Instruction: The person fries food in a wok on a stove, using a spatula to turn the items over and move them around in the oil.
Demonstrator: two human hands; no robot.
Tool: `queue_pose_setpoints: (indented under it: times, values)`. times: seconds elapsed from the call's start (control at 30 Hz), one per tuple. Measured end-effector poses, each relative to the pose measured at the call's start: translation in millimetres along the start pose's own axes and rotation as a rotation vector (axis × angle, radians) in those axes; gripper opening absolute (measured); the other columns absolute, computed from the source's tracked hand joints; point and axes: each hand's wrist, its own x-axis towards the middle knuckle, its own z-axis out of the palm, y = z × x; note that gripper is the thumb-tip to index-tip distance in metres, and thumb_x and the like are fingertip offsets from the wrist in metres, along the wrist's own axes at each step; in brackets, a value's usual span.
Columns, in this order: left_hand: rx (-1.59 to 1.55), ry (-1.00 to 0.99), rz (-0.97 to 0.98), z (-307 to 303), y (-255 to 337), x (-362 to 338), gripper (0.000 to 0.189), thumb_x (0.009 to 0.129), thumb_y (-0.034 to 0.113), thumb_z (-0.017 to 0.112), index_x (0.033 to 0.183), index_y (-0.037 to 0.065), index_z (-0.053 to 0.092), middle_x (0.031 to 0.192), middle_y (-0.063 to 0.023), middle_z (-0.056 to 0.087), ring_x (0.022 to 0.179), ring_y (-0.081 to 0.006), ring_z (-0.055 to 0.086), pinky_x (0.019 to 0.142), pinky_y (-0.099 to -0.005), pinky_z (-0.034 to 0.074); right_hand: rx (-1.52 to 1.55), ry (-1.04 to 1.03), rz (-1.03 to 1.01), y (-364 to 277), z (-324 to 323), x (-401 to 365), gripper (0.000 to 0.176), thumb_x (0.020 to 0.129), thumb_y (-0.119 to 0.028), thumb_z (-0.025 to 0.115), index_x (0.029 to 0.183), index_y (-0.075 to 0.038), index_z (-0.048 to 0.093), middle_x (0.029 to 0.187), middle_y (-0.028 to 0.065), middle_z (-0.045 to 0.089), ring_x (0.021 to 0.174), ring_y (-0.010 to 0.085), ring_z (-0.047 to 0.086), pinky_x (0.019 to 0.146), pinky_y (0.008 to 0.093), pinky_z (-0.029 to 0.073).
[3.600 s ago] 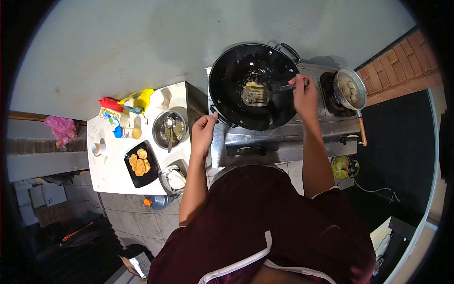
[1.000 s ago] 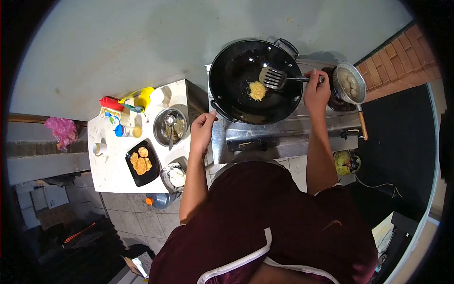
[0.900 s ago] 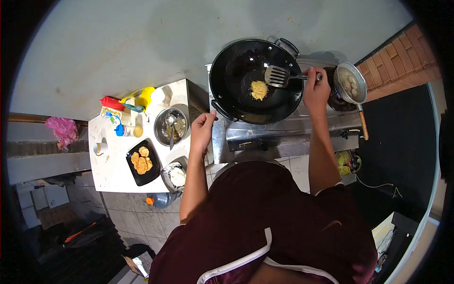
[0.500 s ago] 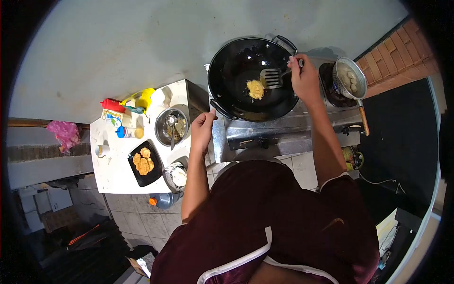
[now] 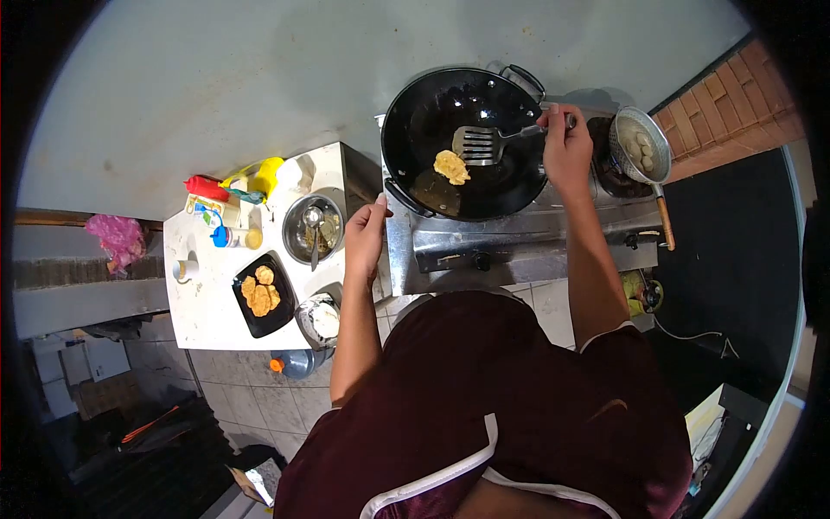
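My right hand [image 5: 566, 156] is closed around the handle of a slotted metal spatula [image 5: 482, 145] over the black wok [image 5: 510, 186]. The spatula's blade is against a golden fried patty [image 5: 451, 168] lying in oil in the wok. My left hand [image 5: 367, 232] is closed beside the wok's near-left side handle [image 5: 408, 199]. Whether its fingers touch that handle or hold anything is hidden from this angle.
Left on a white table [image 5: 207, 316] are a black plate [image 5: 252, 323] with several fried patties, a steel bowl [image 5: 294, 246] with a spoon, a bowl of white powder [image 5: 324, 322] and bottles. On the right burner sits a strainer pan [image 5: 661, 160] with round pieces.
The spatula and my right hand have shifted. The blade moved left and the patty slid left and slightly down with it. My left hand has barely moved.
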Motion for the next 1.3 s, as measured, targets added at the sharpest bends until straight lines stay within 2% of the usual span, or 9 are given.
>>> queue_pose_setpoints:
  times: [0.3, 0.6, 0.83, 1.03, 1.1, 1.2, 1.3]
  values:
    - [-0.027, 0.023, 0.029, -0.3, 8.9, -2.2, 0.044, 0.091, 0.042, 0.053, 0.069, 0.004, 0.06, 0.057, 0.007, 0.035, 0.054, -0.0041, 0.027, 0.05, -0.0222, 0.019, 0.182, -0.056, 0.008, -14.6, 2.6, -5.9, 0.023, 0.094, -0.023, 0.051, 0.089, 0.0, 0.055, 0.073, 0.0043, 0.063, 0.068, 0.0086, 0.056, 0.064, 0.0235, 0.044]
    - [-0.018, 0.028, -0.011, -0.6, 3.1, 2.5, 0.046, 0.091, 0.045, 0.053, 0.069, 0.005, 0.06, 0.055, 0.0075, 0.034, 0.052, -0.0043, 0.027, 0.049, -0.0224, 0.019, -0.061, 0.085, 0.006, 1.5, 4.8, -4.4, 0.023, 0.093, -0.024, 0.052, 0.092, -0.001, 0.056, 0.076, 0.007, 0.065, 0.064, 0.0115, 0.057, 0.061, 0.0259, 0.044]
    - [0.005, 0.024, -0.011, 2.4, 4.8, 4.7, 0.046, 0.09, 0.045, 0.053, 0.07, 0.005, 0.061, 0.055, 0.0065, 0.036, 0.052, -0.0045, 0.03, 0.049, -0.0218, 0.021, -0.021, 0.031, 0.053, 19.3, 16.3, -17.3, 0.024, 0.094, -0.024, 0.05, 0.094, 0.0, 0.055, 0.077, 0.0069, 0.065, 0.064, 0.0123, 0.056, 0.061, 0.0271, 0.044]
    - [0.032, 0.023, -0.052, 5.5, 10.9, 2.6, 0.046, 0.09, 0.045, 0.054, 0.071, 0.004, 0.062, 0.056, 0.006, 0.038, 0.052, -0.0046, 0.031, 0.049, -0.0219, 0.022, 0.01, 0.056, 0.183, 26.3, 17.0, -15.9, 0.026, 0.094, -0.025, 0.05, 0.096, 0.0, 0.054, 0.079, 0.006, 0.065, 0.062, 0.0117, 0.055, 0.06, 0.0263, 0.043]
    - [0.037, 0.013, -0.035, 5.8, 9.0, 5.0, 0.046, 0.09, 0.045, 0.054, 0.07, 0.004, 0.062, 0.056, 0.006, 0.038, 0.052, -0.0045, 0.031, 0.049, -0.0218, 0.023, 0.059, -0.035, 0.218, 27.0, 19.8, -17.2, 0.028, 0.094, -0.027, 0.049, 0.096, 0.001, 0.054, 0.079, 0.0061, 0.065, 0.062, 0.0116, 0.054, 0.061, 0.0263, 0.043]
    - [0.022, 0.0, -0.036, 3.4, 9.3, 6.9, 0.046, 0.09, 0.045, 0.054, 0.07, 0.004, 0.062, 0.056, 0.0058, 0.038, 0.053, -0.0047, 0.032, 0.049, -0.0218, 0.023, -0.019, 0.006, 0.154, 34.6, 11.7, -10.3, 0.027, 0.094, -0.026, 0.049, 0.095, 0.0, 0.054, 0.079, 0.0058, 0.065, 0.061, 0.0101, 0.053, 0.059, 0.026, 0.043]
    - [0.025, 0.022, -0.029, 3.5, 8.8, 7.6, 0.046, 0.09, 0.044, 0.054, 0.07, 0.004, 0.062, 0.055, 0.0056, 0.038, 0.053, -0.0049, 0.032, 0.049, -0.0219, 0.024, 0.032, 0.048, 0.175, 33.9, 8.5, -8.5, 0.026, 0.094, -0.026, 0.049, 0.091, -0.001, 0.054, 0.078, 0.0058, 0.064, 0.06, 0.0079, 0.051, 0.057, 0.0244, 0.041]
